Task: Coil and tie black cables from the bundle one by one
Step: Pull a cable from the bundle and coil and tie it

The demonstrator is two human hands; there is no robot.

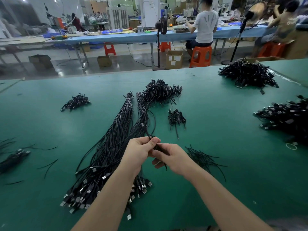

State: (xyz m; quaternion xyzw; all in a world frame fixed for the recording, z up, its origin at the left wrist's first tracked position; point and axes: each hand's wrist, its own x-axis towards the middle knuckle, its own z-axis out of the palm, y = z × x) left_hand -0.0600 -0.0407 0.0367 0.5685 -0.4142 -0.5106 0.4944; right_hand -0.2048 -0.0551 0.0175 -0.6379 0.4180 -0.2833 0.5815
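A long bundle of black cables (116,134) lies lengthwise on the green table (233,172), its USB plugs fanned out toward me. Just above it, my left hand (140,152) and my right hand (171,157) meet and both pinch one black cable (150,135). That cable loops up and away from my fingers over the bundle's right strand. A short dark end hangs below my right hand. How much of the cable is coiled inside my fingers is hidden.
Piles of tied coils sit at the middle back (160,92), centre (176,118), left (75,102), far right back (246,75) and right edge (285,117). Black tie strips (201,158) lie right of my hands. Loose cables lie at the left edge (13,157).
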